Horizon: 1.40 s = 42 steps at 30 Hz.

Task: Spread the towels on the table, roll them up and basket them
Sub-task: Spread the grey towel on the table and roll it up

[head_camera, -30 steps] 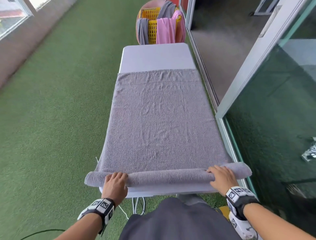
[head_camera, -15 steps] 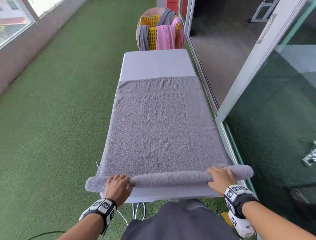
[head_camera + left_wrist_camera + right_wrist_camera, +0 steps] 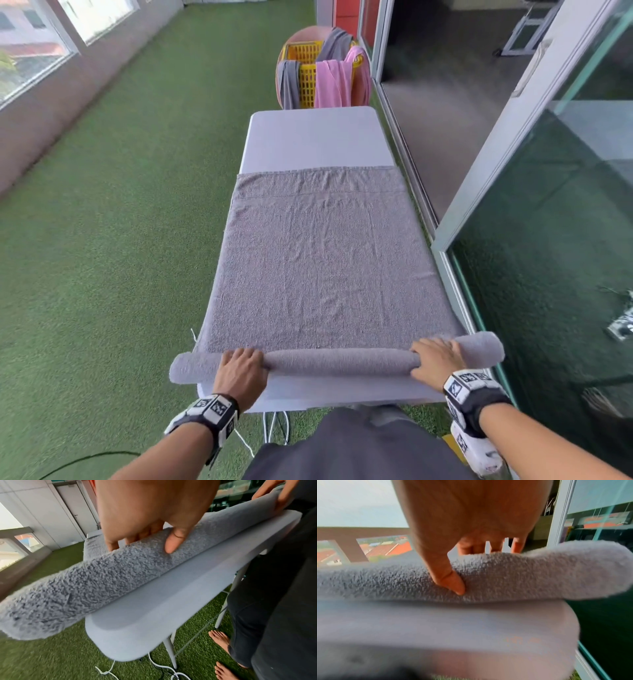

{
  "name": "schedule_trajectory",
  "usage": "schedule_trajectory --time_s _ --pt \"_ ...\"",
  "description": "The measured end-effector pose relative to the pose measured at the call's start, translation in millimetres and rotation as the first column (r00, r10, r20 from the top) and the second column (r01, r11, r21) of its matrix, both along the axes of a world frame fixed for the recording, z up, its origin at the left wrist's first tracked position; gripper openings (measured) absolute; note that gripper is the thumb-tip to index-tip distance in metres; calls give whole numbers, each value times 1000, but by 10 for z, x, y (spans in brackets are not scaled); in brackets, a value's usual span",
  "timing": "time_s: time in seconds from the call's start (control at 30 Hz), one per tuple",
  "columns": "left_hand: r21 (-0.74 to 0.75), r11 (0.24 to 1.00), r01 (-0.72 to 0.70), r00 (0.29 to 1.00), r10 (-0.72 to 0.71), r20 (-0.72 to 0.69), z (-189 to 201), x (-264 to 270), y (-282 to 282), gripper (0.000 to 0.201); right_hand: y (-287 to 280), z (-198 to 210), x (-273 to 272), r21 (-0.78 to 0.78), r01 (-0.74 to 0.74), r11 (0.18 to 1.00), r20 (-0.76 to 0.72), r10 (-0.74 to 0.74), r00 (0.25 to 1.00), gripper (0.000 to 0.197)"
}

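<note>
A grey towel (image 3: 322, 260) lies flat along the white table (image 3: 315, 137), and its near end is wound into a roll (image 3: 339, 359) that overhangs both table sides. My left hand (image 3: 241, 366) grips the roll near its left end. Fingers curl over the top and the thumb (image 3: 169, 545) presses its near face (image 3: 102, 577). My right hand (image 3: 436, 359) holds the roll near its right end in the same way, thumb (image 3: 452, 580) dug into the pile (image 3: 522, 574). A yellow basket (image 3: 305, 68) stands beyond the table's far end.
A pink towel (image 3: 334, 82) and grey towels (image 3: 287, 84) hang over the basket's rim. A glass sliding door (image 3: 513, 171) runs close along the table's right side. Green turf (image 3: 120, 240) lies to the left. White cables (image 3: 154, 666) trail under the table by my bare feet (image 3: 221, 642).
Both hands have pushed the roll a little farther up the table. It looks thicker, and a wider strip of bare tabletop shows on its near side.
</note>
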<state>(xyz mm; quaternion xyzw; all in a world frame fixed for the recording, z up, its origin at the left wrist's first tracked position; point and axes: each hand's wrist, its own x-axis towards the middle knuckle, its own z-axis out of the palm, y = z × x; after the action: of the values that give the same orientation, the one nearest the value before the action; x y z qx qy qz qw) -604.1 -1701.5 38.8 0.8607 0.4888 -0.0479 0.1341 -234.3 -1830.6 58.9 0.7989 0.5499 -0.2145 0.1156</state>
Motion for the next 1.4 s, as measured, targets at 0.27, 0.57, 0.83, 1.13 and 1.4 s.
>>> schedule_trajectory --time_s 0.27,0.57,0.83,1.13,1.4 --pt "-130 991 26 994 -39 -99 -169 -72 -144 80 -260 -118 -43 18 7 1000 -12 -7 1000 69" --pt "-5 1000 -2 999 2 -49 -40 48 110 71 77 -11 182 117 74 990 -35 -71 997 50" --pt "-7 996 84 993 -85 -78 -137 -30 -82 45 -173 -59 115 33 -1 999 11 0 1000 49" --pt "-96 995 -3 997 -4 -73 -88 44 107 63 4 -27 193 12 5 1000 -44 -4 999 67" --pt "-41 999 8 999 -10 -42 39 101 202 25 121 58 203 -97 -43 994 10 44 999 39"
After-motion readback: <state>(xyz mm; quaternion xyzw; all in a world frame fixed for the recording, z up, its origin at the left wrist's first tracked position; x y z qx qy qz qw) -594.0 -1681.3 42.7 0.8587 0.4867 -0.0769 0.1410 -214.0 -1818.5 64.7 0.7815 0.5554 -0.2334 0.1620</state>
